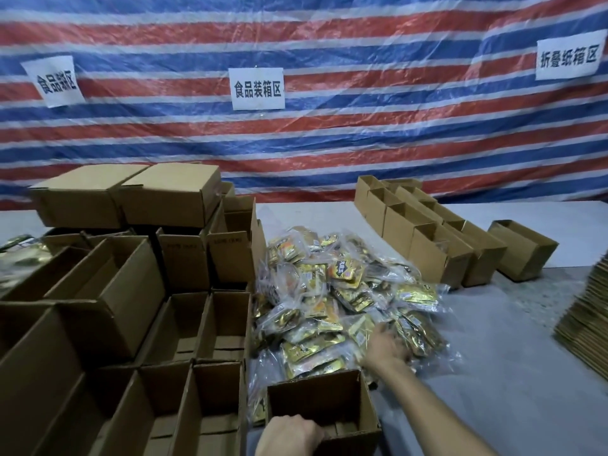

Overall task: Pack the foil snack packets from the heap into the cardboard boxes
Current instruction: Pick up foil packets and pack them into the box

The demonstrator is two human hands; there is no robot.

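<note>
A heap of gold and orange foil snack packets (342,291) in clear wrap lies in the middle of the grey table. Just in front of it stands an open, empty cardboard box (365,413). My left hand (289,434) grips this box's near rim, fingers curled over the edge. My right hand (386,348) reaches into the heap's near right side and lies on the packets; its fingertips are hidden among them, so whether it holds one is unclear.
Many open empty boxes (184,324) fill the left, with closed boxes (131,195) stacked behind. A row of open boxes (434,238) stands at the back right. Flat folded cartons (589,317) pile at the right edge. A striped tarp hangs behind.
</note>
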